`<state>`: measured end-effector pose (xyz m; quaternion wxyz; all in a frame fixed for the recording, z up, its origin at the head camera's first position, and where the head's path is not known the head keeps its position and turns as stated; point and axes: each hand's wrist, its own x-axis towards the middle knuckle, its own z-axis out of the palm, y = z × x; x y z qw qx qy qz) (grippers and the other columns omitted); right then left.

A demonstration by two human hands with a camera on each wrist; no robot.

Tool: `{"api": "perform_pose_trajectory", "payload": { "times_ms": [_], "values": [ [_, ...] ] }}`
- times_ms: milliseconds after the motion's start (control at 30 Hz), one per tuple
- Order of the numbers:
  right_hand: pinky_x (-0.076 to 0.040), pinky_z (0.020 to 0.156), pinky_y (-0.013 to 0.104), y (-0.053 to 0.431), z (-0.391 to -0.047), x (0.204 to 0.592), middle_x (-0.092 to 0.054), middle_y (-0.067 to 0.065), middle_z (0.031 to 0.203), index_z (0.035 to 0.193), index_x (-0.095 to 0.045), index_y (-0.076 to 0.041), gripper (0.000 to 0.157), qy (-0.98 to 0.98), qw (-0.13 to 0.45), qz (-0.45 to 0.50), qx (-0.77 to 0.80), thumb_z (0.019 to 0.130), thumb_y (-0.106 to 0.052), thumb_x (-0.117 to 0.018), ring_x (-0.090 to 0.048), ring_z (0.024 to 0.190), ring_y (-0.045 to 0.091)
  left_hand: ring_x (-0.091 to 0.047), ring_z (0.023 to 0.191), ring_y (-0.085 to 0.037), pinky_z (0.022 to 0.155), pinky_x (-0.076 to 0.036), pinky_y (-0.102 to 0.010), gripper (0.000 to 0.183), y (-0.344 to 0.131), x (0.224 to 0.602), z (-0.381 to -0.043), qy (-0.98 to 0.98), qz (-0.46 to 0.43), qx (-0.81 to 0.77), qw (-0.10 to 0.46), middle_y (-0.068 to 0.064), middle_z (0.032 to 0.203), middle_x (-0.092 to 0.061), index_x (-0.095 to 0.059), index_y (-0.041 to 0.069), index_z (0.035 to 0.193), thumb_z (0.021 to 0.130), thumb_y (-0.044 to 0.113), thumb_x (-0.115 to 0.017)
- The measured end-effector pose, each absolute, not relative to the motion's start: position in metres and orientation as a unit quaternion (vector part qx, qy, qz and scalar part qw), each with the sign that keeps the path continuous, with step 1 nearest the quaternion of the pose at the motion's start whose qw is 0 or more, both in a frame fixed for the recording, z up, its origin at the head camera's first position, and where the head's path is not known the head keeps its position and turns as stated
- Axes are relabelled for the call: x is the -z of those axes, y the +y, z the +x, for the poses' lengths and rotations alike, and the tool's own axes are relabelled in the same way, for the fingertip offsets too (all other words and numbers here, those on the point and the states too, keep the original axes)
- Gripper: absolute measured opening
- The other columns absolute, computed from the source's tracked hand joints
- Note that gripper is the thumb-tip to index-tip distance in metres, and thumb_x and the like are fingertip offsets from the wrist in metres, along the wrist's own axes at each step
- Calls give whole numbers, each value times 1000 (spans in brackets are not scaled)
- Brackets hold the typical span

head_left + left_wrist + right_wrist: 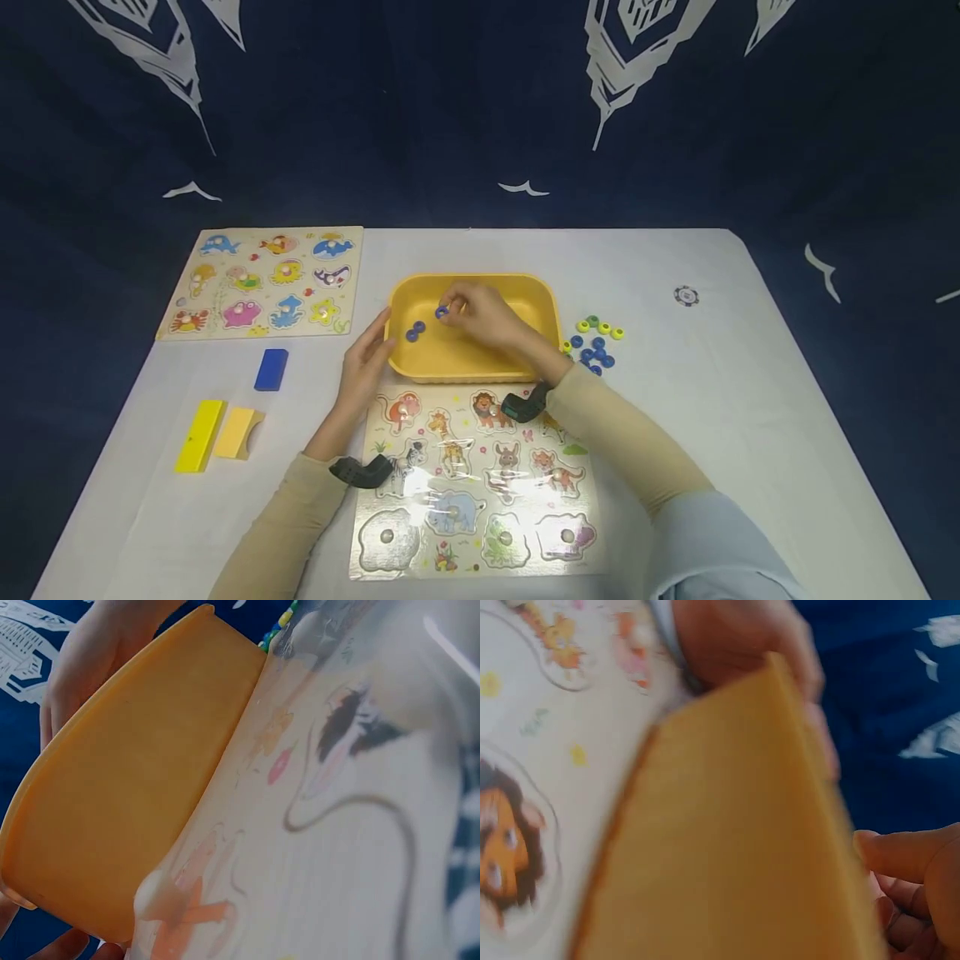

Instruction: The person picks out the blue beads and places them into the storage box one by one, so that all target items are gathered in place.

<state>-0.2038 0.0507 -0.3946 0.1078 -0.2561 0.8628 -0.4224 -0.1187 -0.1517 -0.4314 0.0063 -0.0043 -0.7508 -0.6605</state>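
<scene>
A yellow tray stands at the middle of the table. My left hand touches its left side, fingers fairly straight along the wall and thumb by the rim. Over the tray's inside, my right hand pinches a small blue bead between thumb and fingertips. Two more blue beads lie on the tray floor to the left of it. In the right wrist view the tray wall hides the beads, and the right hand shows with curled fingers beyond the rim.
Loose blue beads and green ones lie right of the tray. An animal puzzle board sits in front, a sea-animal board at back left. A blue block, yellow block, arched block and round chip lie around.
</scene>
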Motion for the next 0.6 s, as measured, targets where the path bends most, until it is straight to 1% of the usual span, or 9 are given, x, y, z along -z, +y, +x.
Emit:
{"api": "perform_pose_trajectory", "payload": {
  "times_ms": [100, 167, 333, 467, 600],
  "values": [
    [-45, 56, 20, 32, -204, 404, -58, 0, 76, 91, -60, -9, 13, 875, 135, -259, 386, 79, -11, -62, -52, 66, 12, -33, 128, -27, 107, -30, -35, 47, -152, 431, -119, -749, -9, 663, 6, -6, 144, -29, -33, 14, 138, 93, 14, -45],
    [-44, 54, 20, 22, -203, 409, -59, -1, 73, 91, -60, -10, 13, 884, 148, -259, 361, 78, -11, -61, -52, 63, 11, -33, 128, -27, 106, -30, -35, 46, -151, 431, -119, -749, -12, 662, 10, -6, 144, -29, -33, 13, 137, 92, 13, -45],
    [-42, 51, 19, 10, -199, 418, -59, -3, 69, 88, -61, -13, 11, 899, 169, -253, 314, 78, -16, -63, -51, 58, 10, -32, 129, -26, 107, -30, -35, 46, -150, 431, -119, -753, -15, 658, 13, -5, 144, -29, -34, 13, 137, 92, 13, -45],
    [-42, 51, 18, 6, -198, 422, -59, -4, 68, 86, -60, -14, 12, 902, 176, -255, 302, 78, -20, -66, -51, 59, 9, -33, 128, -27, 106, -31, -36, 46, -151, 430, -119, -758, -12, 652, 13, -5, 144, -30, -34, 14, 137, 92, 14, -46],
    [-44, 54, 17, 3, -198, 426, -60, -4, 68, 86, -61, -12, 13, 897, 174, -267, 307, 77, -19, -68, -53, 61, 8, -34, 127, -28, 105, -32, -36, 46, -152, 430, -119, -761, -10, 649, 13, -6, 143, -30, -34, 14, 137, 92, 15, -46]
  ]
}}
